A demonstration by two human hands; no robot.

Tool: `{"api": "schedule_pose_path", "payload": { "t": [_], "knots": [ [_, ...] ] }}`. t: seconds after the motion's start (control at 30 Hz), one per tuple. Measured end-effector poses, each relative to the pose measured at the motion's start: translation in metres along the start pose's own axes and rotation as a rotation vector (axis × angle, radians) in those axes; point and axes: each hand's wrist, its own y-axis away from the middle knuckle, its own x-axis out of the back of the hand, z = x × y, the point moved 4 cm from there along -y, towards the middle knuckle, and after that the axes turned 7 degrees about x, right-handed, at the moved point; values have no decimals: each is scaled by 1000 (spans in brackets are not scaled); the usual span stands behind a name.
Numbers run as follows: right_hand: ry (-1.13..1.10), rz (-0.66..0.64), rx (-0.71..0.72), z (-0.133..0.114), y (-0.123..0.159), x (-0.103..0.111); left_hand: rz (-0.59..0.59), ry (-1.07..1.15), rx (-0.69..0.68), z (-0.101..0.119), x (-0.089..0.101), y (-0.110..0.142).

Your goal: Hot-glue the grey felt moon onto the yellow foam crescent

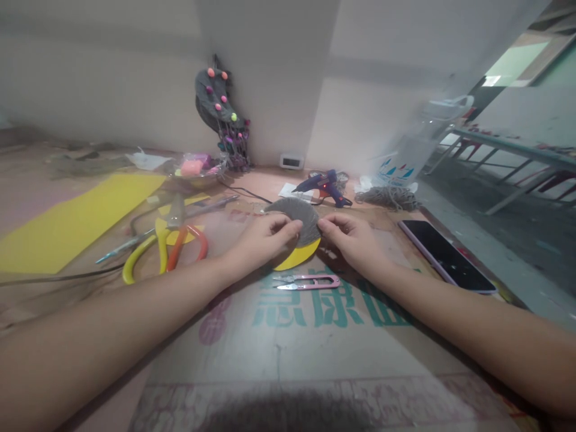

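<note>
A yellow crescent-shaped piece (299, 254), its upper part covered with grey yarn (305, 217), is held between my two hands. My left hand (270, 235) pinches its inner side, thumb on top. My right hand (345, 235) has thumb and finger closed at its right edge, where a strand may be hidden. Just below lie pink thread snips (315, 282), their blades pointing left. Scissors with yellow and orange handles (182, 246) rest to the left of my left hand. Behind the crescent, a blue glue gun (324, 185) with a lit red light lies on the table.
A finished-looking grey crescent with colourful beads (211, 99) leans against the wall. Yellow sheet (85, 219) lies at left; a phone (445, 255) is at right. Grey yarn (389, 198) and a clear bottle (409, 144) stand behind. The table's right edge drops to the floor.
</note>
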Motion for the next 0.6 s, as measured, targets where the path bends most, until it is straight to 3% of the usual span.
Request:
{"api": "schedule_pose_path", "payload": {
  "t": [0.2,0.33,0.47,0.6],
  "knots": [
    [106,5,49,-9,2,-1,23,-131,67,2,-1,4],
    [121,-11,59,-9,1,-1,-23,-142,1,5,-2,3],
    [69,3,25,-6,1,0,-51,-46,-93,7,-1,2],
    [9,10,-3,-3,1,1,-53,28,-57,7,0,2]
  ]
}}
